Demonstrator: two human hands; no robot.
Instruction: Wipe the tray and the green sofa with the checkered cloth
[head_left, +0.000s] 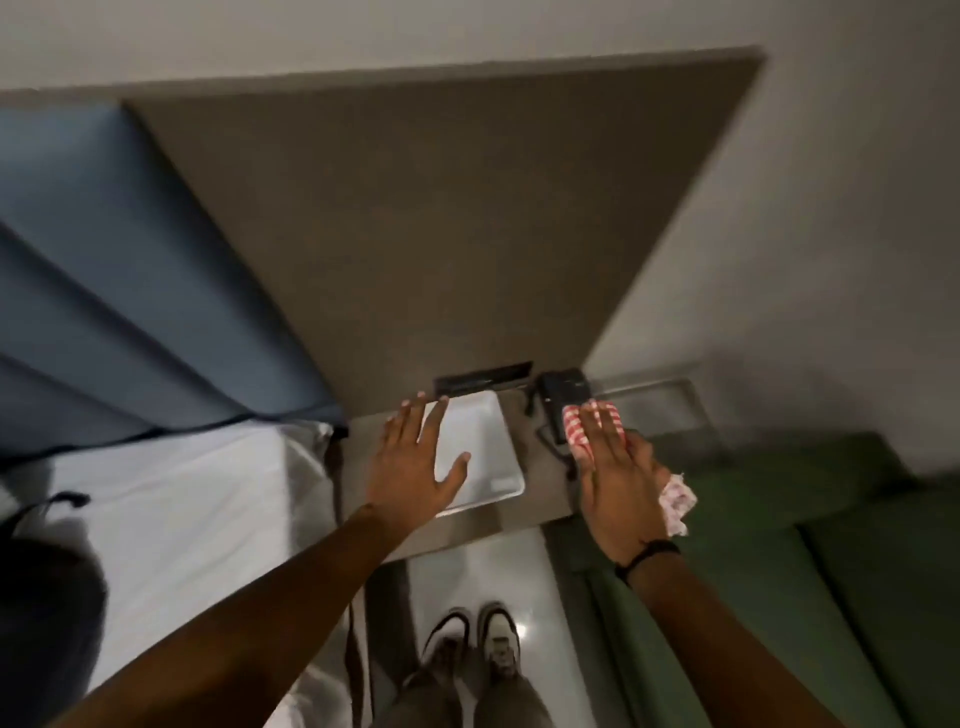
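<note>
We are at the very start of the wiping, by our reading: the cloth (597, 426) lies under our right hand (618, 483) and has not yet reached the tray (483, 452), which sits just left of it at the centre of the frame on the small grey desk (540, 467). The right hand lies flat, fingers stretched forward and a little spread, pressing the cloth down on the desk's right edge rather than gripping it; one bunched corner spills out past the wrist toward the sofa (779, 561). The left hand (410, 462) is open too, fingers apart, palm down over the tray's left rim, thumb reaching onto the tray floor; whether it rests on the rim or floats just above it we cannot tell. The next move, we think, asks us to steady the tray with the left hand and slide the cloth leftward onto it, gathering the loose corner so it does not drag. The tray is a pale, shallow rectangle with rounded corners and a low raised lip, smooth and faintly glossy, likely plastic or metal. The cloth is soft, thin, red-and-white checked, and crumples easily. The sofa fills the lower right, a matt dark green with padded cushions split by seams. A small black device (563, 389) with a cord stands just beyond the cloth, something to avoid when we sweep.
</note>
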